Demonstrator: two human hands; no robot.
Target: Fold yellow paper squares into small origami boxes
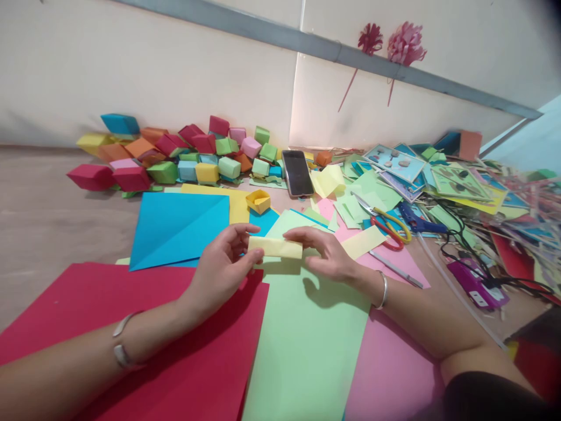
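Observation:
Between my two hands is a narrow folded strip of pale yellow paper point(280, 248), held level above a light green paper sheet point(307, 339). My left hand point(225, 257) pinches the strip's left end between thumb and fingers. At the right end, the fingers of my right hand point(326, 251) close on the strip's top edge and side. Red sheets point(144, 327) lie under my left forearm, and a pink sheet point(390, 368) lies under my right one. Just beyond the hands sits a small open yellow paper box point(258, 202), near a creased blue sheet point(179, 225).
Folded paper boxes in many colours point(204, 146) are heaped along the wall. A phone point(298, 173) lies beside them. To the right are scissors point(392, 228), a craft knife point(397, 269), a blue glue gun point(421, 221), a purple power strip point(477, 283) with cables, and paper scraps.

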